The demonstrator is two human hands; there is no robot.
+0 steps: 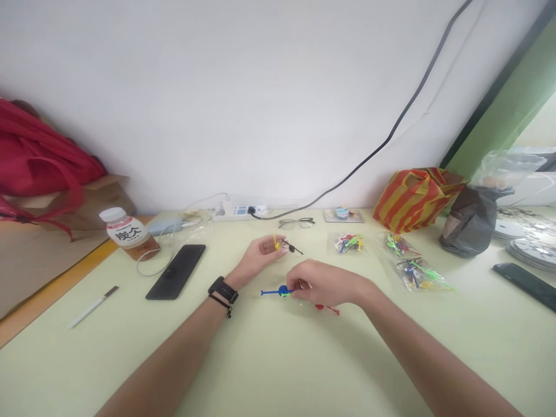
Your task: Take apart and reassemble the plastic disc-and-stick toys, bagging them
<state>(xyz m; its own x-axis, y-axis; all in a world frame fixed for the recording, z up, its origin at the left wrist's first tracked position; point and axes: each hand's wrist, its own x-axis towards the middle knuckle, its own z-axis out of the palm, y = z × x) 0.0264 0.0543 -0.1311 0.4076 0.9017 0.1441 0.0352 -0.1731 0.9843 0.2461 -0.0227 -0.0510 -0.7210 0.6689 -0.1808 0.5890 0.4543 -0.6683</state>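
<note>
My left hand (259, 256) pinches a small yellow plastic piece (277, 244) between thumb and fingers, just above the table. Close to those fingertips is a thin black plastic piece (292, 248) with a round middle; whether the hand holds it too is unclear. Lower and to the right, my right hand (324, 281) has its fingers curled together over the table. At its fingertips lie a long blue plastic piece (271, 292) with a round disc and a bit of green (286, 295). A red plastic piece (328, 310) shows partly from beneath this hand.
Bagged coloured plastic pieces (348, 243) lie to the right, with more bags (419, 273) beyond. Glasses (297, 223) and a power strip (238, 212) are by the wall. Leftward are a phone (176, 272), a bottle (130, 234) and a pen (93, 307).
</note>
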